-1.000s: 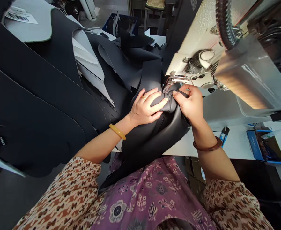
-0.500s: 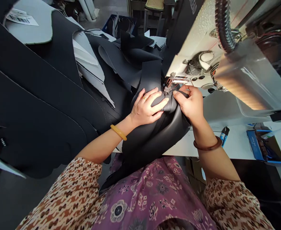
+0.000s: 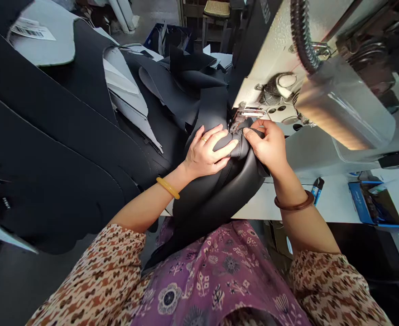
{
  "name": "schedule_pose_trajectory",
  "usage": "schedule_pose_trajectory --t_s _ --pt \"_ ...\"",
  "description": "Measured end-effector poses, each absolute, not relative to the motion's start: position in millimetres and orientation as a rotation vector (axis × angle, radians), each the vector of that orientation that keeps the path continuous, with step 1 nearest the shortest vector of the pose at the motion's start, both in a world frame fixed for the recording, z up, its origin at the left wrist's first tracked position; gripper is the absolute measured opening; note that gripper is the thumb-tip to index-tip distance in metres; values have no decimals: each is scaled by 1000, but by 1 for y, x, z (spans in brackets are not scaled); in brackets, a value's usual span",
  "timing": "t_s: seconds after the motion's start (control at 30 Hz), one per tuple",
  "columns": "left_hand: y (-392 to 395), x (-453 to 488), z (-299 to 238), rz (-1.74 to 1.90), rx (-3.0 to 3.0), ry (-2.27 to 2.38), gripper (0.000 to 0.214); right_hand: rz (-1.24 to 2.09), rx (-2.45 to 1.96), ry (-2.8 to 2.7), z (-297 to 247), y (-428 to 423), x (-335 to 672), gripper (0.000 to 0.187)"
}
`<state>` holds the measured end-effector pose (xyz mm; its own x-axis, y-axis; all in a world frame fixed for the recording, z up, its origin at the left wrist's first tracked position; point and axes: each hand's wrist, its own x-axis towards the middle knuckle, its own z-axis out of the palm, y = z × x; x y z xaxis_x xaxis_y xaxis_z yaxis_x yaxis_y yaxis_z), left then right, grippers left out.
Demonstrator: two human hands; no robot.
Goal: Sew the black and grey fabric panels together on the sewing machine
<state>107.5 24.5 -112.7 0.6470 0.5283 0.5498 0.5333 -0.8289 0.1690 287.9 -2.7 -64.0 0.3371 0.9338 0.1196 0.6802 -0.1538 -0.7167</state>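
Observation:
A black leather piece point(image 3: 216, 190) lies folded under the presser foot point(image 3: 236, 124) of a white sewing machine point(image 3: 274, 54) and hangs down over my lap. My left hand point(image 3: 208, 154), with a ring and a yellow bangle, presses its fingers flat and close together on the leather just left of the foot. My right hand point(image 3: 267, 147), with a brown bangle at the wrist, pinches the folded edge of the leather right at the foot.
Large black cut panels point(image 3: 56, 131) are stacked at the left, with a barcode label point(image 3: 32, 31) on a grey piece. A blue tray point(image 3: 374, 206) and a small blue tool point(image 3: 317, 186) sit on the white table point(image 3: 335, 199) at the right. The machine's lamp point(image 3: 345, 106) hangs close above.
Both hands and the leather have stayed almost where they were at the presser foot; the view has shifted slightly.

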Motion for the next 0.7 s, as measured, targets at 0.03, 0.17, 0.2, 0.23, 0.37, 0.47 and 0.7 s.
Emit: schedule_pose_trajectory --t_s 0.03,0.17,0.2,0.23,0.37,0.47,0.7 --pt "25 108 -112 -935 -2846 -923 38 455 -1899 -1425 -66 -2 289 20" --pt "28 109 -109 -921 -2865 -930 38 375 -1781 -1495 -76 3 296 23" --pt "29 110 -108 -917 -2868 -930 39 354 -1757 -1516 -78 4 297 25" --pt "29 110 -108 -914 -2870 -933 39 336 -1751 -1532 -78 4 297 26" --pt "25 106 -109 -955 -2878 -989 41 258 -1916 -1562 -67 -12 288 31" --pt "13 90 -121 -1149 -2776 -1329 50 170 -1956 -1652 -67 -42 274 56" --pt "-30 53 -163 -1640 -2298 -2889 32 923 -1949 -865 -146 -122 253 73"
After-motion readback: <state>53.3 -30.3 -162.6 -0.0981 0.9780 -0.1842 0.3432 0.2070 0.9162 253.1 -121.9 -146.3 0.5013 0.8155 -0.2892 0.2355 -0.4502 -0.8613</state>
